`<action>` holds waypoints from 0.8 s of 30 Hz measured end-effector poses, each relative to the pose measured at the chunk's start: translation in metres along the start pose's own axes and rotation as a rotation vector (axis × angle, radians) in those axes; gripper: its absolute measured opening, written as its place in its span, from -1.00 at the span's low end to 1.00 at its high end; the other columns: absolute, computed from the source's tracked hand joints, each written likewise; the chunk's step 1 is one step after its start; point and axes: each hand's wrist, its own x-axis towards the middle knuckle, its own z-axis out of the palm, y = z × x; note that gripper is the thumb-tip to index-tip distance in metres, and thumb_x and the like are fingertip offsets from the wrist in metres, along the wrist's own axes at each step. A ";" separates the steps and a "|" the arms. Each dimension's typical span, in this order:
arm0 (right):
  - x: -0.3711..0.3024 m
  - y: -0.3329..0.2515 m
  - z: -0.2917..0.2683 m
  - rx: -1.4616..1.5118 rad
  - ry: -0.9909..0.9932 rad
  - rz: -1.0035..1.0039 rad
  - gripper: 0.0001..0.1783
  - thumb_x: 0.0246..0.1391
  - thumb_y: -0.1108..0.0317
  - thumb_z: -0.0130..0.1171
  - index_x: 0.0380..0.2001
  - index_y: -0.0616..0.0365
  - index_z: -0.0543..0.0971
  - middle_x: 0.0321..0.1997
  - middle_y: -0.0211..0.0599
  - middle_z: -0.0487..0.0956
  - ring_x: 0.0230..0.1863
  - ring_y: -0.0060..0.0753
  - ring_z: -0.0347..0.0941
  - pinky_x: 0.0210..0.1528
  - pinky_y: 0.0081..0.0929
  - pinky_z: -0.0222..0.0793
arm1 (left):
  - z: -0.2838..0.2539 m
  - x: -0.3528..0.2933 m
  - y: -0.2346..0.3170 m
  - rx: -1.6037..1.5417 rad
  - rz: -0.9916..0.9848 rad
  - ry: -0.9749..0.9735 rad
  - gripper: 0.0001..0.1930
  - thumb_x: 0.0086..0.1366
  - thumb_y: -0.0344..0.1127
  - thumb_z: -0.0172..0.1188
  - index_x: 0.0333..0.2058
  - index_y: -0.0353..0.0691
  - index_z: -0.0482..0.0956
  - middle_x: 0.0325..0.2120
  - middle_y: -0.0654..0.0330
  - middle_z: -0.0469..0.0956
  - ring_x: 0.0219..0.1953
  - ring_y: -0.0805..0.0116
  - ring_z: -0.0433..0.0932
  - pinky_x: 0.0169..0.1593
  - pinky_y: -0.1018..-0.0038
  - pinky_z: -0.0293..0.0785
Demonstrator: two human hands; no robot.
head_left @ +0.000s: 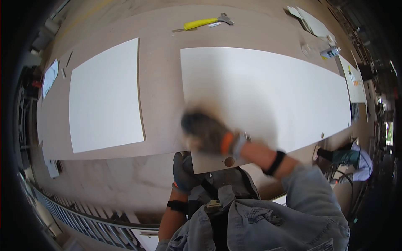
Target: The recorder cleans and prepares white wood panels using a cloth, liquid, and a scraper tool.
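Observation:
A long white board (pixel 268 88) lies on the brown table, its near edge sticking out past the table edge toward me. It has a round hole near its near left corner and a smaller one farther right. My left hand (pixel 184 171), in a dark grey glove, is closed at that near left corner, gripping the board's edge. Over the board's left end is my right hand (pixel 205 131), gloved with an orange cuff. Motion smears its fingers, and whether the dark patch at their tips is a held thing cannot be made out.
A second white board (pixel 104 98) lies to the left on the table (pixel 161 83). At the far side is a hammer with a yellow handle (pixel 201 24). A spray can (pixel 331 52) lies at the far right. Another person (pixel 356 161) bends down at the right; a railing (pixel 83 219) runs lower left.

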 end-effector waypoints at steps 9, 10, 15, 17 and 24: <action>0.071 0.052 -0.017 -0.399 0.503 0.285 -0.31 0.08 -0.08 -0.08 0.15 0.18 0.32 0.30 -0.08 0.22 0.40 -0.11 -0.06 0.41 -0.18 -0.26 | 0.022 -0.003 0.019 0.360 -0.083 -0.015 -0.44 0.24 0.05 0.06 0.05 -0.25 0.29 -0.13 0.10 0.49 -0.14 0.24 0.53 -0.07 0.32 0.48; 0.053 0.028 0.001 -0.373 0.495 0.252 -0.32 0.06 -0.07 -0.05 0.14 0.17 0.34 0.30 -0.09 0.23 0.40 -0.13 -0.06 0.42 -0.17 -0.27 | 0.024 -0.003 0.019 0.733 0.109 -0.077 -0.47 0.22 0.02 0.09 0.01 -0.26 0.34 -0.16 0.08 0.51 -0.16 0.20 0.53 -0.07 0.33 0.47; -0.012 -0.053 0.124 0.094 0.720 0.229 -0.37 0.05 0.01 0.04 0.12 0.17 0.36 0.27 -0.09 0.26 0.38 -0.15 0.01 0.42 -0.22 -0.23 | -0.024 0.017 0.029 2.251 0.981 -0.594 -0.49 0.09 -0.14 0.25 -0.06 -0.35 0.44 -0.17 -0.04 0.53 -0.16 0.10 0.53 -0.05 0.33 0.42; -0.019 -0.071 0.169 0.339 0.886 0.270 -0.37 0.06 0.03 0.05 0.13 0.17 0.35 0.29 -0.09 0.24 0.38 -0.16 0.01 0.42 -0.23 -0.21 | -0.042 0.019 0.027 2.102 0.877 -0.502 -0.51 0.05 -0.16 0.27 -0.08 -0.33 0.47 -0.20 -0.02 0.55 -0.18 0.10 0.54 -0.07 0.34 0.43; -0.050 -0.106 0.156 0.222 0.937 0.262 -0.35 0.00 0.05 0.14 0.10 0.23 0.37 0.28 0.00 0.22 0.38 -0.05 -0.01 0.40 -0.21 -0.14 | -0.086 0.024 0.055 1.429 0.576 -0.322 -0.54 -0.09 -0.24 0.37 -0.17 -0.25 0.55 -0.34 0.07 0.59 -0.23 0.11 0.57 -0.13 0.37 0.46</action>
